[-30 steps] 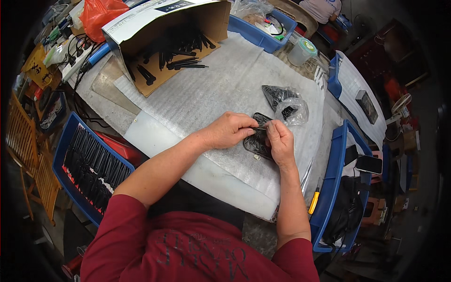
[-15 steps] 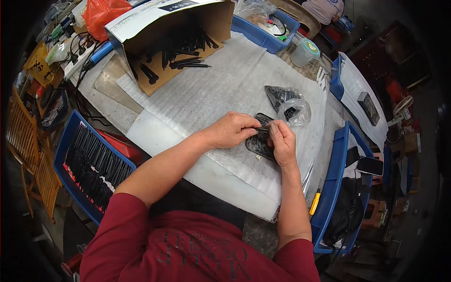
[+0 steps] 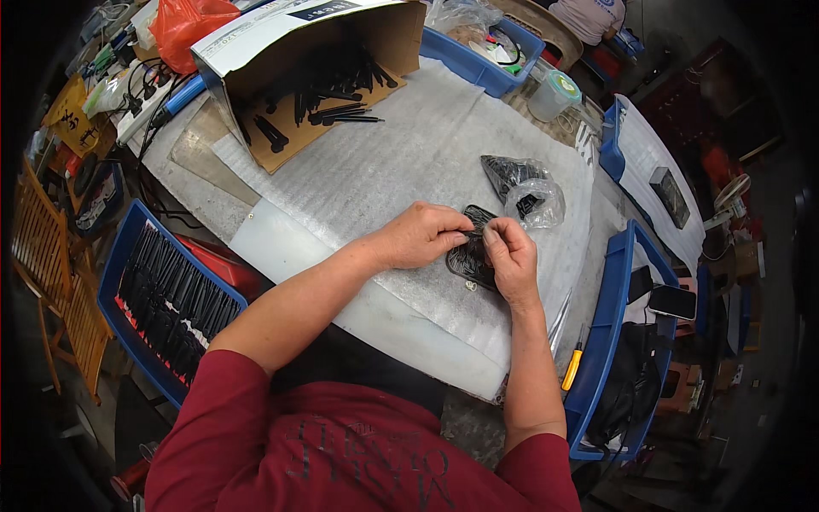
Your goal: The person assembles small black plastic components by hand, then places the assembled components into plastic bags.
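My left hand [image 3: 424,236] and my right hand [image 3: 512,258] meet over a flat black tray of small parts [image 3: 469,256] on the white foam sheet [image 3: 401,162]. Fingertips of both hands pinch together on a tiny thin part just above the tray; the part itself is too small to make out. Just beyond my hands lie two clear plastic bags with black pieces [image 3: 520,188]. A small metal bit [image 3: 470,286] lies on the foam near my right wrist.
An open cardboard box [image 3: 281,136] with black parts stands at the back left. A blue bin of black pieces [image 3: 162,299] sits to my left, another blue bin [image 3: 610,341] to my right, with a yellow-handled screwdriver [image 3: 572,369] beside it. A phone [image 3: 672,301] lies far right.
Both hands stay over the black tray. The fingertips have drawn closer together above it, with only slight shifts.
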Demonstrator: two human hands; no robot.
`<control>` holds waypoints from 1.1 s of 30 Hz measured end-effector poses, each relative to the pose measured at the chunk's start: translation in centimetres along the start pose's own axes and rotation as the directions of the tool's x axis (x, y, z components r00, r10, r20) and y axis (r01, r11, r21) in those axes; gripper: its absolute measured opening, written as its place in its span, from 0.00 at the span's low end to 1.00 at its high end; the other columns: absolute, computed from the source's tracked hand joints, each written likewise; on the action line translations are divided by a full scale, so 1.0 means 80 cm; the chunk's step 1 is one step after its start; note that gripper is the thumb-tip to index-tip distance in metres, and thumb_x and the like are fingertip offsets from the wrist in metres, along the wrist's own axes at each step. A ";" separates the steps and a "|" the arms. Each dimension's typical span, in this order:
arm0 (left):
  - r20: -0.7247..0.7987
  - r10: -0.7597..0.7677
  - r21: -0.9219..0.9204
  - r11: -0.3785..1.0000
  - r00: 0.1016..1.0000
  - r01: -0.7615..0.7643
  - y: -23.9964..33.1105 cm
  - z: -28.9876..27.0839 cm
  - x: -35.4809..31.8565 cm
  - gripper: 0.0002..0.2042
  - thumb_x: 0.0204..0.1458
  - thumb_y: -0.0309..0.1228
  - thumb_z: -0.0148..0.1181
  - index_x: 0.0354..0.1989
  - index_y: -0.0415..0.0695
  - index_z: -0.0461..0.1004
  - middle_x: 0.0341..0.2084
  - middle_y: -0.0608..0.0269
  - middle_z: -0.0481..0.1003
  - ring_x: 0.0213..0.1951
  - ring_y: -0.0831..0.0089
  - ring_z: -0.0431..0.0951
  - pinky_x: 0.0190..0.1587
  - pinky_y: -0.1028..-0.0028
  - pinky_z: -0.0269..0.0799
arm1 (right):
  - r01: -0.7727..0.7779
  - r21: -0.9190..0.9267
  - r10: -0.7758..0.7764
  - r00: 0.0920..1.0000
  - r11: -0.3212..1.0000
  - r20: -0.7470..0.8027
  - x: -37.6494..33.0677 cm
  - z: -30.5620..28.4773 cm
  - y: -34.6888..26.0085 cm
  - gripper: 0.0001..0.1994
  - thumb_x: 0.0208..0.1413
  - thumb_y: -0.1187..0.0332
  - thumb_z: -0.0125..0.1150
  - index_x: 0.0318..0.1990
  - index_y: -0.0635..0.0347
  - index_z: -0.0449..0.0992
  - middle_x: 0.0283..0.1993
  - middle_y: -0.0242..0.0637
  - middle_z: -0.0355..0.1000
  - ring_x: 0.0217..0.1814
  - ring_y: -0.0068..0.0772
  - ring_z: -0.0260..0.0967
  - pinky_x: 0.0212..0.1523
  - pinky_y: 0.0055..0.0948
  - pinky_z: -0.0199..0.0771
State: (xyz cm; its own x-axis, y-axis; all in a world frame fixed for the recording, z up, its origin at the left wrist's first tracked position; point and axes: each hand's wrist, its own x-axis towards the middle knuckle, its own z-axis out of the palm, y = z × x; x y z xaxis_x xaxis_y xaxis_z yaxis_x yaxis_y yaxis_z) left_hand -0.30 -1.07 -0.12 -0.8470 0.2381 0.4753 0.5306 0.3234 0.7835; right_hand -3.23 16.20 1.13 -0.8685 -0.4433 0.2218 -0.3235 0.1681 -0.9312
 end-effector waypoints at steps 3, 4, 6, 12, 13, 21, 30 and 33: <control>0.012 -0.017 -0.009 1.000 1.000 0.017 0.000 0.000 0.000 0.08 0.41 0.23 0.55 0.32 0.37 0.71 0.24 0.57 0.73 0.27 0.66 0.74 0.29 0.73 0.67 | 0.062 -0.030 -0.063 0.998 0.998 -0.005 0.000 0.004 -0.005 0.06 0.49 0.71 0.52 0.26 0.66 0.68 0.18 0.29 0.62 0.20 0.15 0.54 0.20 0.19 0.56; 0.012 -0.017 -0.009 1.000 1.000 0.018 0.000 0.000 -0.001 0.08 0.41 0.23 0.55 0.32 0.37 0.71 0.24 0.57 0.73 0.27 0.66 0.74 0.29 0.73 0.67 | 0.095 -0.078 -0.096 0.995 0.992 -0.002 0.000 0.004 -0.007 0.06 0.49 0.71 0.51 0.25 0.66 0.67 0.17 0.29 0.62 0.19 0.16 0.54 0.19 0.19 0.56; 0.016 0.010 0.036 0.999 1.000 -0.011 -0.001 0.000 -0.002 0.08 0.41 0.23 0.55 0.32 0.36 0.71 0.24 0.57 0.73 0.27 0.66 0.74 0.29 0.73 0.67 | 0.118 -0.141 -0.118 0.993 0.983 0.009 0.001 0.003 -0.009 0.06 0.49 0.71 0.51 0.25 0.66 0.67 0.17 0.29 0.61 0.19 0.16 0.54 0.19 0.19 0.56; -0.021 0.024 0.070 0.997 0.999 -0.023 0.002 0.002 -0.001 0.08 0.40 0.23 0.56 0.30 0.35 0.71 0.24 0.56 0.73 0.27 0.66 0.74 0.29 0.73 0.68 | -0.066 0.019 0.065 0.997 0.998 0.029 -0.001 0.001 0.002 0.08 0.52 0.69 0.48 0.26 0.64 0.67 0.17 0.25 0.59 0.18 0.13 0.52 0.18 0.15 0.53; -0.022 0.024 0.071 0.997 0.999 -0.022 0.003 0.001 -0.001 0.08 0.40 0.23 0.56 0.30 0.35 0.71 0.24 0.56 0.73 0.27 0.66 0.74 0.29 0.73 0.68 | -0.109 0.098 0.104 0.993 0.989 0.047 -0.001 0.001 0.002 0.08 0.54 0.67 0.46 0.28 0.62 0.67 0.19 0.22 0.58 0.17 0.10 0.51 0.17 0.12 0.51; -0.016 -0.034 0.010 0.999 0.999 0.034 0.003 0.001 -0.001 0.07 0.41 0.23 0.55 0.30 0.35 0.71 0.25 0.55 0.73 0.27 0.65 0.74 0.30 0.73 0.68 | 0.017 0.012 -0.017 1.000 1.000 -0.007 -0.001 0.008 -0.002 0.07 0.52 0.69 0.48 0.28 0.64 0.67 0.19 0.24 0.60 0.18 0.13 0.53 0.18 0.14 0.54; 0.002 0.024 0.070 0.997 1.000 -0.024 0.003 0.001 -0.001 0.07 0.41 0.23 0.55 0.30 0.36 0.71 0.24 0.56 0.73 0.27 0.65 0.74 0.29 0.73 0.68 | -0.073 0.011 0.072 0.996 0.997 0.052 -0.001 0.001 -0.001 0.07 0.52 0.70 0.48 0.26 0.63 0.67 0.18 0.24 0.60 0.18 0.12 0.53 0.17 0.14 0.53; -0.028 0.016 0.043 0.999 0.999 -0.015 0.001 0.001 0.000 0.07 0.41 0.23 0.55 0.30 0.36 0.71 0.24 0.56 0.73 0.27 0.66 0.74 0.29 0.73 0.68 | -0.112 0.087 0.108 0.993 0.990 0.046 -0.001 0.001 -0.002 0.06 0.53 0.69 0.45 0.28 0.61 0.67 0.19 0.22 0.58 0.18 0.10 0.51 0.17 0.11 0.51</control>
State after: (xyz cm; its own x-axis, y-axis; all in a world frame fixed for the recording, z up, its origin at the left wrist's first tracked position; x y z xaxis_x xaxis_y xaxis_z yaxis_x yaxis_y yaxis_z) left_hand -0.23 -0.97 -0.07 -0.8391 0.2176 0.4986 0.5439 0.3590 0.7585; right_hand -3.05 16.15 1.26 -0.8801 -0.4628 0.1061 -0.1905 0.1394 -0.9717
